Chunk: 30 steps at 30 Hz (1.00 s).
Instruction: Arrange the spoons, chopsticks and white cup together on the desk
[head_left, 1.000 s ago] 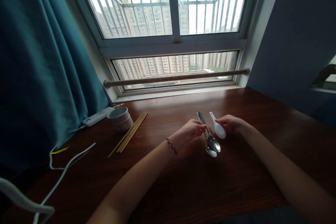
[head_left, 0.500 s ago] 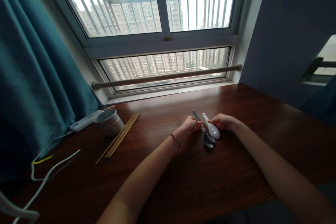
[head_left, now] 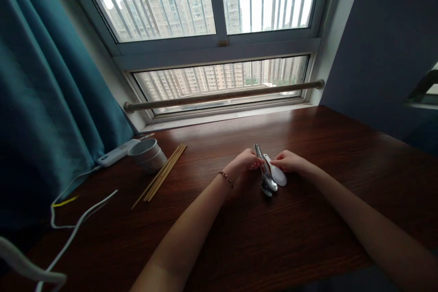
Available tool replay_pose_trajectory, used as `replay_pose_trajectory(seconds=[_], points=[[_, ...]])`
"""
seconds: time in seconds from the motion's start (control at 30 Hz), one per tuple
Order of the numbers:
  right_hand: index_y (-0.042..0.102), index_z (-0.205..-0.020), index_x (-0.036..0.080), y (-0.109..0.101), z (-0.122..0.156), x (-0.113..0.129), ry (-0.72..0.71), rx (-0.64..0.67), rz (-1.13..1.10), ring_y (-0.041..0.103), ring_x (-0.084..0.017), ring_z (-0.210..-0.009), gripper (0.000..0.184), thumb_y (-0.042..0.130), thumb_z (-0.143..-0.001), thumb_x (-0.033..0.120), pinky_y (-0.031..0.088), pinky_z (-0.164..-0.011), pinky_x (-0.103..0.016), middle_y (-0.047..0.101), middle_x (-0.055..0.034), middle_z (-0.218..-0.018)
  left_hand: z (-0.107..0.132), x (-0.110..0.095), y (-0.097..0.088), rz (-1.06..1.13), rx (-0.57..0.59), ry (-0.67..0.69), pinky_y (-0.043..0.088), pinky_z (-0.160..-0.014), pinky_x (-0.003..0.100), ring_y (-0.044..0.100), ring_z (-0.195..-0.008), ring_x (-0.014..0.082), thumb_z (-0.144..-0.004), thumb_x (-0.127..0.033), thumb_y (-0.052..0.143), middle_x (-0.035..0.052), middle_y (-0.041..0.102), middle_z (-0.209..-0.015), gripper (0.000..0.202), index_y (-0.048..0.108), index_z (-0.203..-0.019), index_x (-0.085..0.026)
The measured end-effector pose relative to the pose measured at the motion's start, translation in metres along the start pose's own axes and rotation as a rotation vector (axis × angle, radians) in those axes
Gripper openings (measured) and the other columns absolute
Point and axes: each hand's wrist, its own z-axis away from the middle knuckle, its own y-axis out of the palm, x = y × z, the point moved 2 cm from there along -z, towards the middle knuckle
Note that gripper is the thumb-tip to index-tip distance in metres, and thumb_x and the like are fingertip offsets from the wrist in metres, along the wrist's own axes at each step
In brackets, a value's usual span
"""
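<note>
My left hand (head_left: 244,162) is closed in a pinch on the handles of two metal spoons (head_left: 267,178), whose bowls rest low against the dark wooden table (head_left: 239,237). My right hand (head_left: 290,162) is closed on the handle of a white ceramic spoon (head_left: 278,174), which lies right beside the metal ones and touches them. A beaded bracelet (head_left: 226,178) circles my left wrist.
A bundle of wooden chopsticks (head_left: 162,177) lies to the left, next to a small grey cup (head_left: 148,154). A white power strip (head_left: 114,153) and white cables (head_left: 68,232) run along the left edge under a teal curtain (head_left: 48,100). A window with a rail (head_left: 222,96) stands behind.
The metal spoons have come down from mid-air to the table, and the white spoon has moved in against them. Both hands have drawn closer together.
</note>
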Motion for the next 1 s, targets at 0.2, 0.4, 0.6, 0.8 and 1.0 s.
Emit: replay_pose_trajectory(seconds=[0.2,0.4,0.6,0.8,1.0], points=[[0.053,-0.063,0.01,0.001,-0.006,-0.005,-0.052,-0.041,0.169,0.039,-0.009,-0.04,0.036,0.054,-0.091,0.033,0.027,-0.038,-0.019,0.046,-0.0015,-0.046,0.001,0.0,-0.011,-0.086,-0.038,-0.037,0.035,-0.042,0.018,0.045,-0.042,0.0063,-0.068,-0.003,0.067,0.002,0.051,-0.048,0.017,0.056,-0.056,-0.007],[0.058,-0.064,0.01,0.004,-0.005,-0.004,-0.168,-0.124,0.334,0.047,-0.01,-0.046,0.036,0.056,-0.088,0.037,0.029,-0.044,-0.02,0.055,-0.004,-0.053,0.005,0.0,-0.006,-0.151,-0.073,-0.042,0.048,-0.054,0.019,0.056,-0.052,0.0095,-0.068,-0.004,0.068,0.0042,0.06,-0.056,0.016,0.056,-0.058,-0.008],[0.062,-0.067,0.01,0.005,-0.005,0.0,-0.247,-0.196,0.427,0.049,-0.012,-0.057,0.036,0.057,-0.088,0.04,0.029,-0.051,-0.023,0.059,-0.0033,-0.061,0.002,0.002,-0.006,-0.275,-0.12,-0.05,0.053,-0.055,0.024,0.061,-0.054,0.015,-0.076,-0.006,0.058,0.0068,0.06,-0.055,0.019,0.052,-0.058,-0.009],[0.063,-0.067,0.011,0.006,-0.002,0.001,-0.289,-0.206,0.427,0.05,-0.012,-0.059,0.035,0.057,-0.088,0.038,0.03,-0.054,-0.024,0.059,-0.0017,-0.063,0.007,0.001,-0.007,-0.47,-0.205,0.01,0.054,-0.052,0.026,0.064,-0.057,0.0192,-0.072,-0.004,0.05,0.0085,0.061,-0.058,0.011,0.052,-0.063,-0.01],[0.062,-0.066,0.011,0.006,-0.004,0.001,-0.308,-0.207,0.438,0.05,-0.012,-0.059,0.035,0.058,-0.088,0.039,0.03,-0.054,-0.024,0.058,-0.0007,-0.062,0.01,-0.001,-0.01,-0.69,-0.262,0.089,0.052,-0.055,0.027,0.066,-0.066,0.0247,-0.067,-0.015,0.056,0.0135,0.064,-0.064,0.008,0.057,-0.061,-0.01]])
